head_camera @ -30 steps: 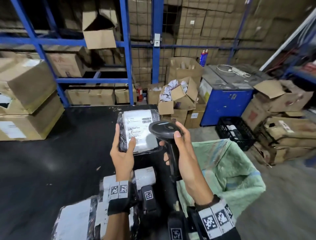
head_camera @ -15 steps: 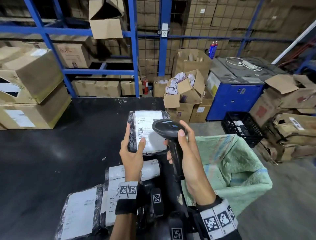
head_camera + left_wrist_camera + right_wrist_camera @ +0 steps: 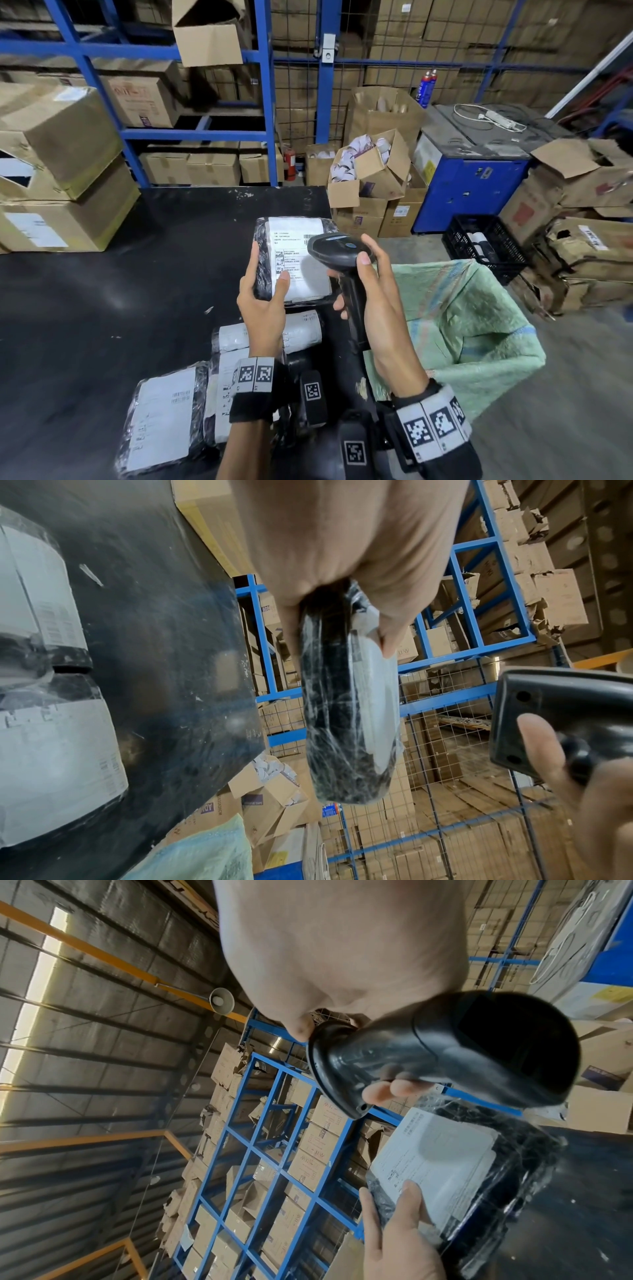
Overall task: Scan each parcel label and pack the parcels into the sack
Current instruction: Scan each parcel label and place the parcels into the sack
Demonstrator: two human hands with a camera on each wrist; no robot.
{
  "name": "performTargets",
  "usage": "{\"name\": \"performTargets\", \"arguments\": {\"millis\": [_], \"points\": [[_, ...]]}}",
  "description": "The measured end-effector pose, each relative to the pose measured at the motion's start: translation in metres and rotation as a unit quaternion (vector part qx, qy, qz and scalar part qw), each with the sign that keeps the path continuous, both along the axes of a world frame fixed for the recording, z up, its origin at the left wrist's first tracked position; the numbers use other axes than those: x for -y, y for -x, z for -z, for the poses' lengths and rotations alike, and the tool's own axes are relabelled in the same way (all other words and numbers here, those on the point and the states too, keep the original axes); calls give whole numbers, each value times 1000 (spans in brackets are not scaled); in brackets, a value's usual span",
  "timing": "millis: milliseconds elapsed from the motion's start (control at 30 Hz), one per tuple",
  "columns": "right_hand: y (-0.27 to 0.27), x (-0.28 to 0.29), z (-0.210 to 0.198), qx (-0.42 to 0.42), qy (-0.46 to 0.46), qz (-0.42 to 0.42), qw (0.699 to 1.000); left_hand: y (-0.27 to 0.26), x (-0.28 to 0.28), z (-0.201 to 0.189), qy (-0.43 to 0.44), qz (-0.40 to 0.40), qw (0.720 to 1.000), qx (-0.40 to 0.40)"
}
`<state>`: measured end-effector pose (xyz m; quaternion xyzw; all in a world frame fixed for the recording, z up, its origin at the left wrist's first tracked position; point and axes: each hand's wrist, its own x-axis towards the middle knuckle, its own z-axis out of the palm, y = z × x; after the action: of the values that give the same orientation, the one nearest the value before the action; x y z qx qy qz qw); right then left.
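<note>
Black film wraps the parcel (image 3: 294,260) that the left hand (image 3: 262,301) grips from its near left corner, thumb pressed on the white label (image 3: 298,255), above the black table (image 3: 102,308). The right hand (image 3: 373,294) is wrapped round the handle of the barcode scanner (image 3: 337,251), whose head sits just right of the parcel, overlapping the label's right edge. The green sack (image 3: 479,342) stands open right of the table, and more wrapped parcels (image 3: 164,414) lie on the table nearer the person than the held one. The left wrist view shows the parcel edge-on (a rounded, fairly thick pack); the right wrist view alone shows the scanner's dark window (image 3: 496,1045) facing down at the label. Compared with half a second ago, the scanner's head has crept slightly further over the label, and both grips are unchanged.
</note>
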<state>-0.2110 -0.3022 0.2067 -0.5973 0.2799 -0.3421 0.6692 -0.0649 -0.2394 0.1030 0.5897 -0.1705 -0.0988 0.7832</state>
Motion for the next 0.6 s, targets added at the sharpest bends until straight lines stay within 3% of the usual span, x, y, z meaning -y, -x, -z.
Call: {"name": "performTargets", "arguments": {"millis": [233,467,600], "points": [[-1,5,39,-54,-3,33,998,-14,-25,9,-4,-20,1000,14],[-3,-2,125,-168,-34,32,985,-33,-63,27,-22,-44,999,4],[-3,-4,180,-269,-41,9,962,-37,-77,27,-26,-52,998,-2]]}}
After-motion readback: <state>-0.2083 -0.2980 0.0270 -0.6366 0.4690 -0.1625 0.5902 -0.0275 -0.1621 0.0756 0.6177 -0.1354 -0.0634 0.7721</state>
